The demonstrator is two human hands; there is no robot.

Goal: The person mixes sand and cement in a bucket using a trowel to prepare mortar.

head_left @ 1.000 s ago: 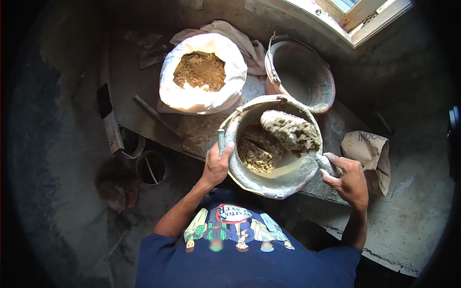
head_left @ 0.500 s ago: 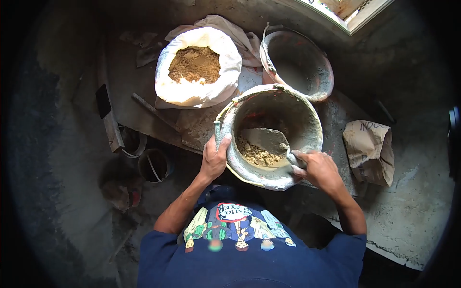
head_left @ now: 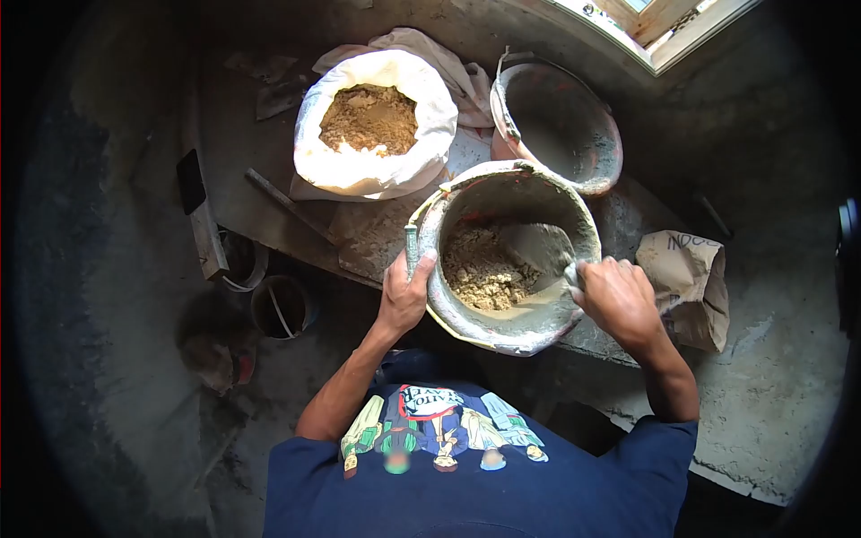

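Note:
A mortar-crusted bucket (head_left: 514, 339) stands in front of me with its mouth facing up. My left hand (head_left: 405, 294) is closed on its left rim, beside the green grip of the bucket handle (head_left: 412, 247). Closed around the handle of a trowel (head_left: 544, 248), my right hand (head_left: 617, 298) is at the bucket's right rim. The trowel's blade lies inside, over crumbly brown sandy mix (head_left: 484, 269). Greyish wet material shows along the bottom near side. My right fingers hide most of the trowel's handle.
Behind the bucket are an open white sack (head_left: 309, 166) of brown sandy material and a second dirty bucket (head_left: 612, 148). A crumpled brown paper bag (head_left: 686, 278) sits at the right. Smaller pails, including one dark pail (head_left: 309, 309), and a long wooden piece (head_left: 208, 238) lie at the left.
My right hand has moved right and slightly up with the trowel. The blade has shifted right, exposing more of the brown mix. My left hand keeps its hold on the bucket.

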